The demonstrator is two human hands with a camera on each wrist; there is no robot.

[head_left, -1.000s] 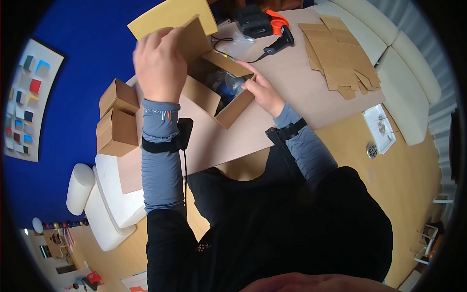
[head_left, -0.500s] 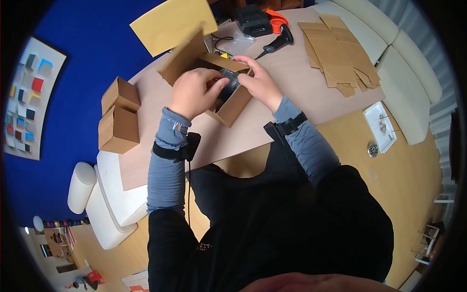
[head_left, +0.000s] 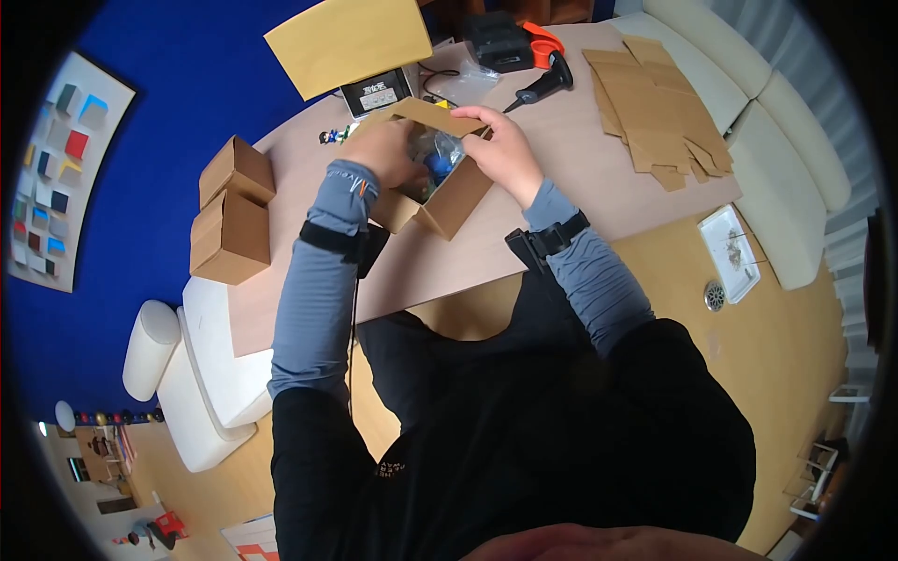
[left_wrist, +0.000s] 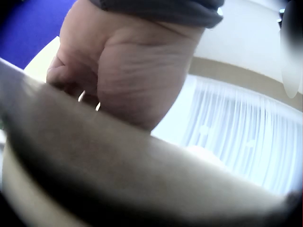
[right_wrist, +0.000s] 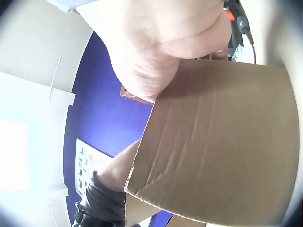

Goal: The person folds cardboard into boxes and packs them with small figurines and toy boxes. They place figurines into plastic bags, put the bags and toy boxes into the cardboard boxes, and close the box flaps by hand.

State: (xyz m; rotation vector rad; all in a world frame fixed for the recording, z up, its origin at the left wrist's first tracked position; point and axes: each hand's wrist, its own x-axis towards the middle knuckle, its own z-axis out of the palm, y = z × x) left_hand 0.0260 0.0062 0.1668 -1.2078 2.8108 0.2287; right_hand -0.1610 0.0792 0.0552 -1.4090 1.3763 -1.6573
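Observation:
An open cardboard box [head_left: 458,206] stands on the table in front of me. Inside it lies something blue in clear plastic wrap [head_left: 438,165]. My left hand [head_left: 379,154] reaches over the box's left side, its fingers down among the contents; I cannot tell whether they hold anything. In the left wrist view the box wall hides most of those fingers. My right hand [head_left: 510,154] grips the box's right edge, thumb at the inner side and fingers over the flap. The right wrist view shows that hand [right_wrist: 165,47] above the outer box wall [right_wrist: 222,142].
Two closed cartons [head_left: 229,237] stand at the table's left. Behind the box are a yellow panel [head_left: 351,47], a black labelled box [head_left: 376,93] and a small figure [head_left: 334,136]. A handheld scanner [head_left: 547,82] and flattened cardboard [head_left: 659,112] lie to the right.
My left hand has let go of the raised flap, come down to the right and gone into the box. That flap now sits lower. My right hand has stayed at the right edge.

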